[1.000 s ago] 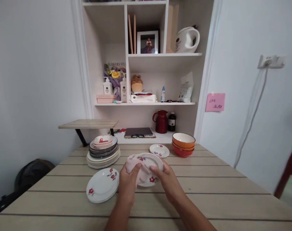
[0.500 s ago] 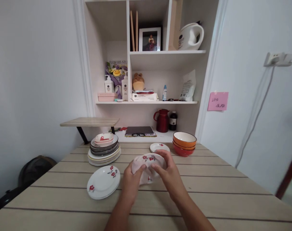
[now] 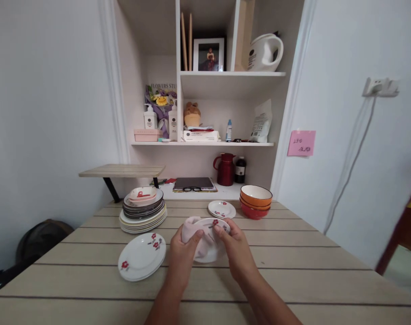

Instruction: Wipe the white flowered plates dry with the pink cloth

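Observation:
Between my hands, just over the table, is a small white plate (image 3: 210, 253) with red flowers, tilted toward me. My left hand (image 3: 183, 250) is closed on a pale pink cloth (image 3: 191, 228), pressing it against the plate's left side. My right hand (image 3: 237, 248) grips the plate's right rim, thumb on the upper face and fingers behind, partly hidden. To the left lie larger flowered plates (image 3: 142, 257), stacked. Behind my right hand sit small flowered plates (image 3: 221, 209).
A tall stack of plates (image 3: 142, 221) topped with a pink-rimmed dish (image 3: 142, 194) stands at the back left, near a small raised shelf (image 3: 122, 170). Orange and red bowls (image 3: 255, 202) are nested at the back right. Behind are a laptop (image 3: 193, 183) with glasses and a red jug (image 3: 225, 169).
The cloth has drawn back to the plate's left side, baring more of its face. My right hand has shifted its hold along the right rim. The view has turned slightly right.

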